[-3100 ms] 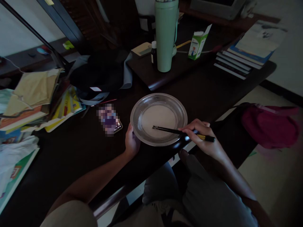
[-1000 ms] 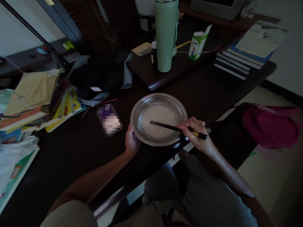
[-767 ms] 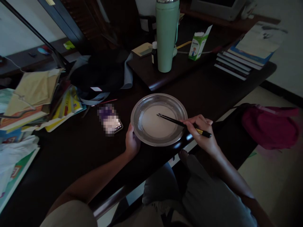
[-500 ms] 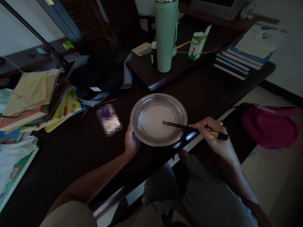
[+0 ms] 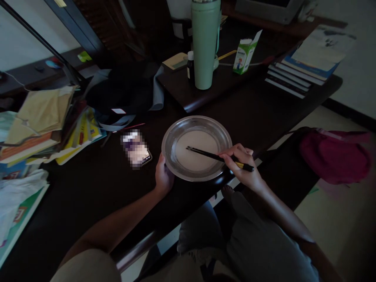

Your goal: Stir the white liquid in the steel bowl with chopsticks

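A round metal bowl [image 5: 168, 153] stands near the front edge of the dark table. Pale, milky liquid [image 5: 195, 160] covers its bottom. My left hand [image 5: 163, 178] grips the bowl's left side, thumb against the outer rim and the other fingers hidden beneath. In my right hand [image 5: 242, 166] is a pair of black chopsticks [image 5: 205, 153] with yellow bands near the rear ends. They cross the right rim, their tips at the liquid left of the bowl's middle. Whether the tips dip below the surface is hard to make out.
Left of the bowl lies a phone [image 5: 145, 157], its screen blurred. Behind are a black bag [image 5: 123, 90], a green tumbler [image 5: 204, 51], a small dark bottle [image 5: 190, 68] and a green-white box [image 5: 243, 56]. Books are stacked far right [image 5: 289, 80] and left [image 5: 38, 113].
My right hand has moved left towards the bowl, carrying the chopstick tips leftward across the liquid. My left hand and the bowl have stayed in place. The phone's blurred screen looks different.
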`<state>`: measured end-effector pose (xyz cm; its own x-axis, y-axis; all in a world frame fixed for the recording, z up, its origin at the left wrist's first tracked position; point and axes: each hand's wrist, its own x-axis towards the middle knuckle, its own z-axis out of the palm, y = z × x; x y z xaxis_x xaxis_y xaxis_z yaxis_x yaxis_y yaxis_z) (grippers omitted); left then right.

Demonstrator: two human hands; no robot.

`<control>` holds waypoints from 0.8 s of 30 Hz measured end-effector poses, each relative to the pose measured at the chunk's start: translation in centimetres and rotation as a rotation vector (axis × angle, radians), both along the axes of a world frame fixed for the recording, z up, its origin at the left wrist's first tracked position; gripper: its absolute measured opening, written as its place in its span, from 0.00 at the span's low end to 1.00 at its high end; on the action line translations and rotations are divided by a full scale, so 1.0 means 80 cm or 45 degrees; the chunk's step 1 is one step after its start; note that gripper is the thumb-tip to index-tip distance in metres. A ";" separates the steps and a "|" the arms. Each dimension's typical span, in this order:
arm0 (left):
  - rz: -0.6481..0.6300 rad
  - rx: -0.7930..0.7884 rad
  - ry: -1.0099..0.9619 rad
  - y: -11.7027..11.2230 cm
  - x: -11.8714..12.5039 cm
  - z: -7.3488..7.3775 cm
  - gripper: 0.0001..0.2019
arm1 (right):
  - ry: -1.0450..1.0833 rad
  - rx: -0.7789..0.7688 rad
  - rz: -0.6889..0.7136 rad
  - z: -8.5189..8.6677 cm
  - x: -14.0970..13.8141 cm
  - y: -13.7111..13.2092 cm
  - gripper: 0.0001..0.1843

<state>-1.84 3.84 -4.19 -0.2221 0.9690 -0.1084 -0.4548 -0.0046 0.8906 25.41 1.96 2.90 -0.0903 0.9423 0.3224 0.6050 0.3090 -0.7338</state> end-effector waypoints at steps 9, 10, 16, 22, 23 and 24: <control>-0.005 -0.002 -0.017 0.001 -0.006 -0.001 0.18 | -0.007 0.025 -0.195 0.023 0.026 -0.009 0.16; -0.006 0.005 -0.015 0.001 -0.006 -0.001 0.18 | 0.005 0.010 -0.188 0.026 0.031 -0.012 0.16; 0.013 0.001 -0.012 0.004 -0.003 -0.003 0.19 | 0.073 -0.109 -0.053 0.040 0.048 -0.025 0.14; -0.003 -0.008 -0.039 0.002 -0.002 0.007 0.19 | 0.124 -0.141 0.097 0.038 0.029 -0.018 0.16; 0.004 -0.013 -0.034 0.002 -0.002 0.009 0.19 | 0.117 -0.138 0.110 0.035 0.024 -0.015 0.15; 0.012 -0.014 -0.028 0.001 -0.003 0.011 0.19 | 0.102 -0.131 0.115 0.032 0.019 -0.013 0.15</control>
